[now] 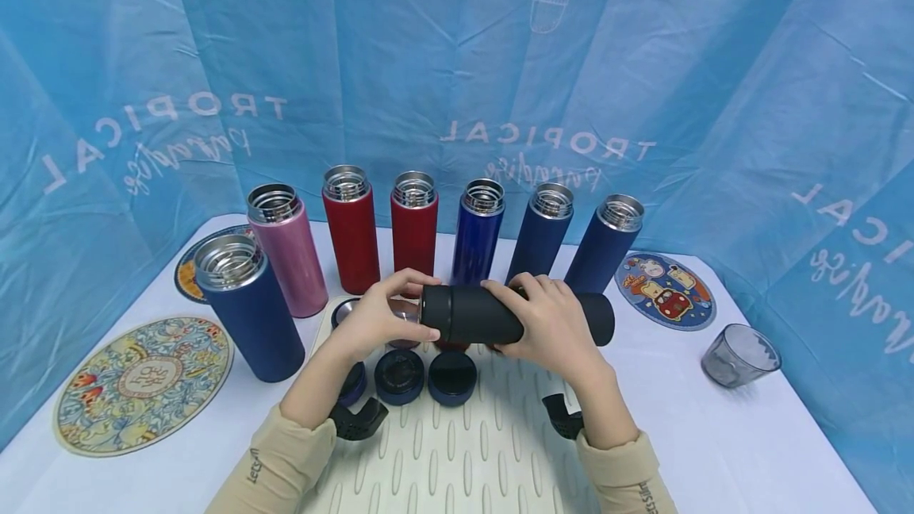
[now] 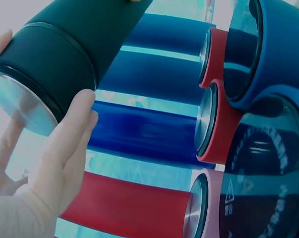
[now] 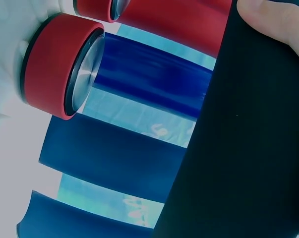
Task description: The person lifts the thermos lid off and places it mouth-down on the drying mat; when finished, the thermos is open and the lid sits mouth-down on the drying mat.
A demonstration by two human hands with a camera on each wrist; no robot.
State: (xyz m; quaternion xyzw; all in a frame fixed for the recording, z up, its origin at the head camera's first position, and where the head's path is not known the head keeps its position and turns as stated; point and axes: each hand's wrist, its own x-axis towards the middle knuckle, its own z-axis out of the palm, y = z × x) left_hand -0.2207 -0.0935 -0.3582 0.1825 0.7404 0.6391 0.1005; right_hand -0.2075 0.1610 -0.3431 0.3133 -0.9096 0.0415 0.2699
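Observation:
A black insulated bottle lies sideways in the air over the cream mat, held by both hands. My left hand grips its black lid at the left end, thumb at the near side and fingers over the far side. In the left wrist view the lid's silver disc shows between the fingers. My right hand wraps round the middle of the bottle's body. Below the bottle, dark blue lids stand on the mat, with red lids and a pink lid behind them.
Behind the mat stand lidless bottles: pink, red, glossy blue and dark blue. A wide blue bottle stands left. Round placemats lie at the sides. A glass sits at the right.

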